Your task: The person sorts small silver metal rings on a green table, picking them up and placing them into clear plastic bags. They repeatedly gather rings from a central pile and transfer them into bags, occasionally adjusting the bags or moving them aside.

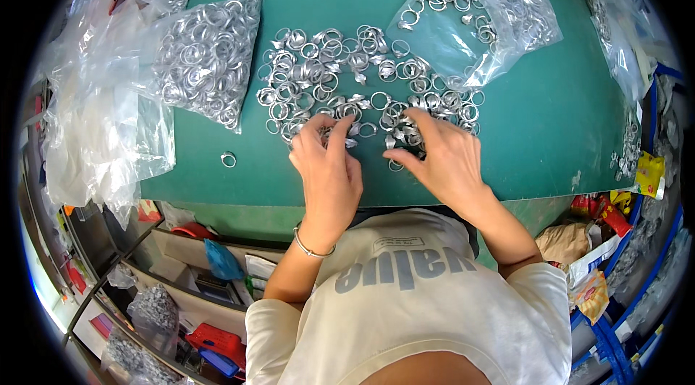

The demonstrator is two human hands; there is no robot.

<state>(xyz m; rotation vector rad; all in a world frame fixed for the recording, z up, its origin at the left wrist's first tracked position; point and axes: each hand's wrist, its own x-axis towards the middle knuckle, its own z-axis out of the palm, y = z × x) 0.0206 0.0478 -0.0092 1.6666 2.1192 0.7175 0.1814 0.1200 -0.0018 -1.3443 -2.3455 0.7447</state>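
Many loose silver metal rings [297, 85], each with a wider shaped piece on its band, lie in a spread pile on the green table. My left hand [326, 168] rests over the near left part of the pile, fingers bent and apart, their tips among the rings. Over the near right part, my right hand [447, 161] has its thumb and forefinger spread around a few rings without closing on them. The fingertips partly cover the rings below. A metal bangle [311, 246] circles my left wrist.
A full clear bag of rings [206, 59] lies left of the pile; an opened bag [525, 16] spills rings at the back right. One ring [229, 159] lies apart. Empty plastic bags [101, 139] hang over the left edge. Shelves [195, 255] stand below the table.
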